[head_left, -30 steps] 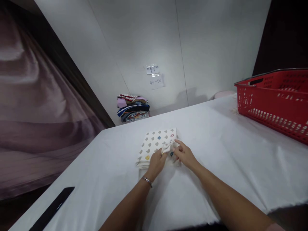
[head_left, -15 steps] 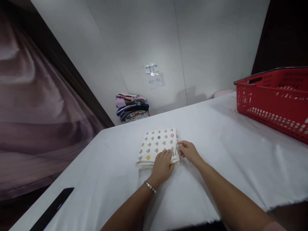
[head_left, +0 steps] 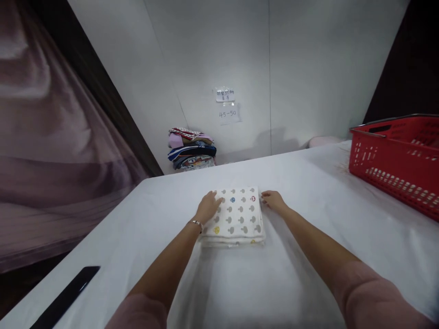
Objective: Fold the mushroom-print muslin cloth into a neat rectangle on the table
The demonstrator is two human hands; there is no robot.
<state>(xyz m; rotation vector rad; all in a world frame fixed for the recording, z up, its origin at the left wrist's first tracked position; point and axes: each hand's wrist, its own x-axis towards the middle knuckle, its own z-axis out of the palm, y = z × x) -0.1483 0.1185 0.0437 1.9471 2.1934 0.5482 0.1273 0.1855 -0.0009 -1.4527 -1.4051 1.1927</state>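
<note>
A: In the head view, where is the cloth?
B: The folded cloth (head_left: 236, 214) lies flat on the white sheet (head_left: 240, 288), between the two hands. It is a neat, squarish bundle, with several layers showing at its near edge.

A: Any pattern on it?
B: Rows of grey mushrooms on white, plus a blue one, a red one and a yellow one on top.

A: What is the left hand (head_left: 208, 206) doing?
B: It rests on the cloth's left edge, thumb spread over the top, the grip loose and unclenched. A bracelet (head_left: 196, 223) circles that wrist.

A: And the right hand (head_left: 273, 201)?
B: Just beside the right edge, near the far corner, fingers loosely bent and not clenched around anything. I can't tell whether the fingertips touch the cloth.

A: What else is around?
B: A red basket (head_left: 394, 157) on the right, a black strip (head_left: 65, 297) at the near left, and a pile of clothes (head_left: 192, 151) beyond the far edge, against the wall (head_left: 308, 68). Above the pile, a paper sign (head_left: 228, 114) reads 45-50.
</note>
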